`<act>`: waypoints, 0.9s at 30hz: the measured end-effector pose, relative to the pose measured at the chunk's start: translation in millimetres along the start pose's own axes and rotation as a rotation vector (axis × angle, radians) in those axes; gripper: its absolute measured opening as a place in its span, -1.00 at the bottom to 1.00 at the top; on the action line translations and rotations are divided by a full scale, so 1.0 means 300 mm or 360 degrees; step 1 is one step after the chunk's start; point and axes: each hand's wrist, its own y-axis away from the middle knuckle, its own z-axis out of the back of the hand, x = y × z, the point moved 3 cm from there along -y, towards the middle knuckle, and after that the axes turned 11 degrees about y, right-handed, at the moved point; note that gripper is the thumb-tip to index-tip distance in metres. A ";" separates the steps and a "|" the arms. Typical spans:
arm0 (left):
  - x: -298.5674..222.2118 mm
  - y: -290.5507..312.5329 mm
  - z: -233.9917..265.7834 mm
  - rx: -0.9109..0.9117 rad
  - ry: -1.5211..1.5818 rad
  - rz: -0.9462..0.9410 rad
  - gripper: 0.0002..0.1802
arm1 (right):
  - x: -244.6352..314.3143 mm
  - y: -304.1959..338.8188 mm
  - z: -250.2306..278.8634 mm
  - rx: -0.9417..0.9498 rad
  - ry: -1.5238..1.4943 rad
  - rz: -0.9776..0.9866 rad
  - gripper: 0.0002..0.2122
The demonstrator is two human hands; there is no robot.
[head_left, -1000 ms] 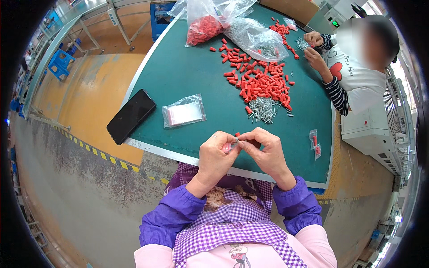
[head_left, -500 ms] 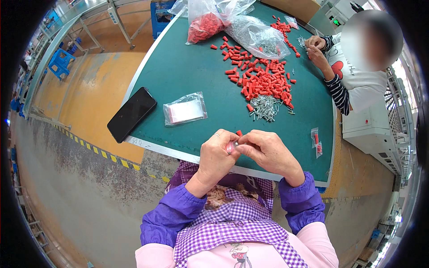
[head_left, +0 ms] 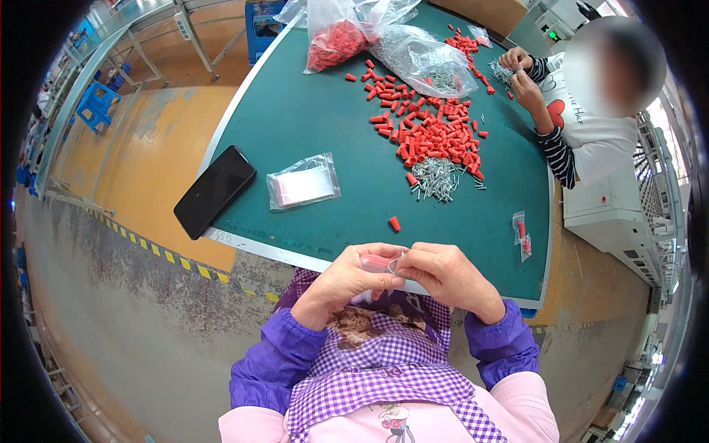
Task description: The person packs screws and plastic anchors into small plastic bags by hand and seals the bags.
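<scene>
Just over the table's near edge, my left hand (head_left: 341,284) grips a small clear plastic bag (head_left: 377,263) with something red showing through it. The thumb and fingers of my right hand (head_left: 449,275) are pinched together at the bag's right end; its edge curls up there. A single red tapered cap (head_left: 394,224) lies on the green table (head_left: 310,118) just beyond my hands. Farther away are a heap of red caps (head_left: 436,129) and, at its near end, a pile of small silver screws or pins (head_left: 437,179).
A black phone (head_left: 215,192) and a stack of flat clear bags (head_left: 303,181) lie at left. A filled small bag (head_left: 521,236) lies at right. Large bags hold red caps (head_left: 338,46) and metal pieces (head_left: 443,77) at the back. A co-worker's hands (head_left: 521,77) work at far right.
Both hands have drawn nearer to me with the small bag, and more of it shows. The lone red cap beyond them is now in full view. The co-worker's hands have shifted slightly.
</scene>
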 end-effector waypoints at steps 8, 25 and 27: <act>-0.023 0.019 -0.014 -0.0251 -0.0080 -0.0383 -0.59 | -0.112 -0.076 0.040 -0.0693 0.0099 -0.0355 -0.88; -0.049 0.046 0.016 -0.0534 -0.0505 -0.1105 -0.62 | -0.112 -0.132 -0.092 -0.0512 0.0765 -0.0358 -0.90; -0.047 0.035 0.017 -0.0523 -0.0434 -0.1104 -0.64 | -0.108 -0.113 -0.136 -0.0599 0.0849 -0.0230 -0.89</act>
